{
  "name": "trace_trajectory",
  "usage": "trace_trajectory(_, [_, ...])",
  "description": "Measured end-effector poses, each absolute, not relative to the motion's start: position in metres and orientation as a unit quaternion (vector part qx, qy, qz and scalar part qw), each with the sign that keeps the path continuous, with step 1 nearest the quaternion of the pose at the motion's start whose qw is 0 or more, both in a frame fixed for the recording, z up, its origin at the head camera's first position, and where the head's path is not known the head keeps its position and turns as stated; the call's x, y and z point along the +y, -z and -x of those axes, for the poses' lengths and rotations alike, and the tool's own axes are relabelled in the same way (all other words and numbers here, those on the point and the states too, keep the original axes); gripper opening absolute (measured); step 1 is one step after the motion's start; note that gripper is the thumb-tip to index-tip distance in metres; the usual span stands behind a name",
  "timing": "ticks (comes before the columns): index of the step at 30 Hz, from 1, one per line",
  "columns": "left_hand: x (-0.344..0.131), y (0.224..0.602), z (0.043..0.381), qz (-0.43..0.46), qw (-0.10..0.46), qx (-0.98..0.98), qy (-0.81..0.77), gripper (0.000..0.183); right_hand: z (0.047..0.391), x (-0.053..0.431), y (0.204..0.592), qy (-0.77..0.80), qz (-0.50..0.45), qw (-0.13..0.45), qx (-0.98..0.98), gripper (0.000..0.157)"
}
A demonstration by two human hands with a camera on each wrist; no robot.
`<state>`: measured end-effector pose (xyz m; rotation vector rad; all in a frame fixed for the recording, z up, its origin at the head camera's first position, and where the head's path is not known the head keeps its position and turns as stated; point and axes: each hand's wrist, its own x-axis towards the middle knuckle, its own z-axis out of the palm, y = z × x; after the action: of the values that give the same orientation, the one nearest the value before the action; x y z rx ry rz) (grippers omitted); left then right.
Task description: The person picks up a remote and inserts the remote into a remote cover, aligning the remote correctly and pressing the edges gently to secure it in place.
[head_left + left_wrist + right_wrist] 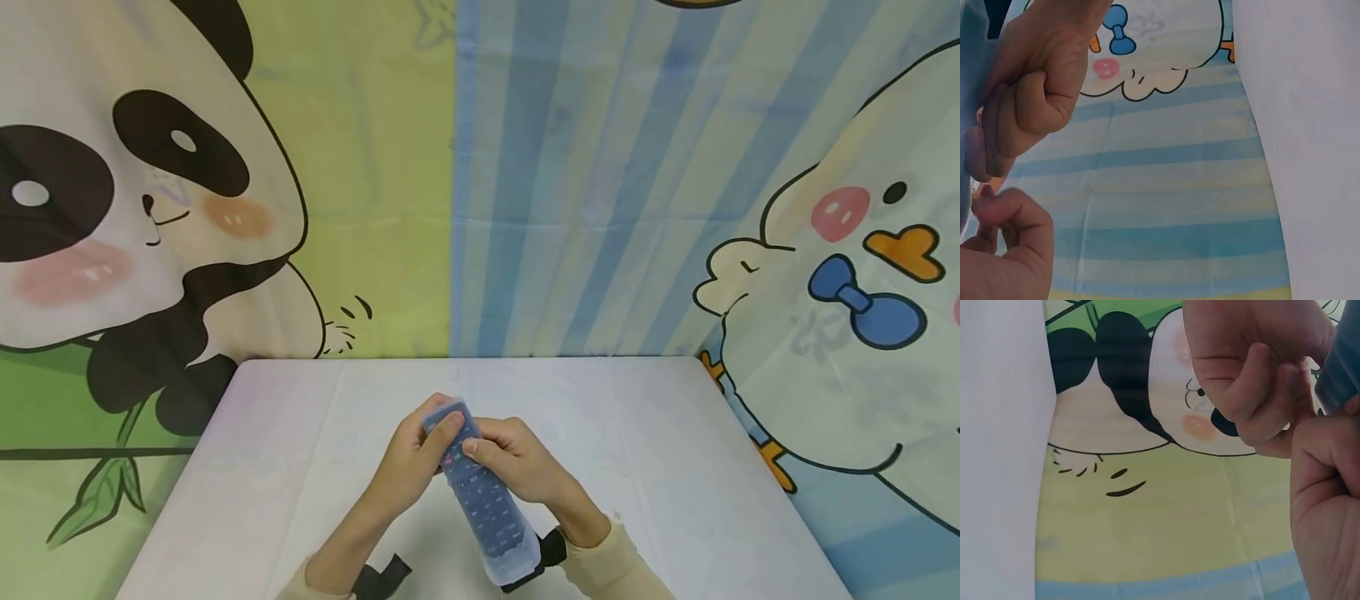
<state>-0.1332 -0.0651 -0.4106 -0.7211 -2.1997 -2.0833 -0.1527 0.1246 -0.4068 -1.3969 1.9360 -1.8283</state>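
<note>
Nearest the body, beige cuffs [617, 560] cover the forearms behind both hands, with a black strap [384, 578] beside the left wrist and a black band [553, 547] beside the right. Between the forearms, the near end of a dark blue remote control [483, 500] in a translucent bluish cover slants back toward the person, buttons up; its far end lies between the two hands. The right hand [525, 462] pinches its right edge, thumb on top and fingers curled. The left hand [415, 446] grips the far end, thumb pressed on the face near a pinkish button. Below and around the hands spreads a white tabletop [637, 433]. Beyond it hangs a printed backdrop [375, 167]: a panda [247, 237] on the left hand's side, blue stripes ahead, a white bird [795, 392] on the right hand's side.
</note>
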Motion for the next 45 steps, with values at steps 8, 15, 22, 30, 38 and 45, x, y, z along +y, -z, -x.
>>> trace_trajectory(8, [-0.071, 0.415, 0.142, 0.217, 0.052, -0.739, 0.635, 0.029, 0.156, 0.121, 0.411, 0.593, 0.452, 0.062, 0.663, 0.021])
trace_trajectory(15, [-0.08, 0.412, 0.147, 0.275, -0.017, -0.692, 0.667, 0.038, 0.153, 0.114, 0.412, 0.614, 0.43, 0.08, 0.657, 0.023])
trace_trajectory(22, [-0.091, 0.409, 0.156, 0.242, 0.027, -0.685, 0.686, 0.036, 0.151, 0.116, 0.416, 0.573, 0.413, 0.015, 0.708, 0.024])
trace_trajectory(30, [-0.1, 0.417, 0.166, 0.168, 0.005, -0.667, 0.726, 0.043, 0.15, 0.107, 0.421, 0.569, 0.45, 0.045, 0.687, 0.036])
trace_trajectory(38, [-0.099, 0.425, 0.172, 0.119, -0.005, -0.594, 0.796, 0.039, 0.139, 0.102, 0.422, 0.625, 0.417, 0.081, 0.654, 0.037])
trace_trajectory(45, [-0.099, 0.425, 0.168, 0.151, -0.003, -0.605, 0.782, 0.041, 0.139, 0.105, 0.421, 0.578, 0.399, 0.064, 0.709, 0.036])
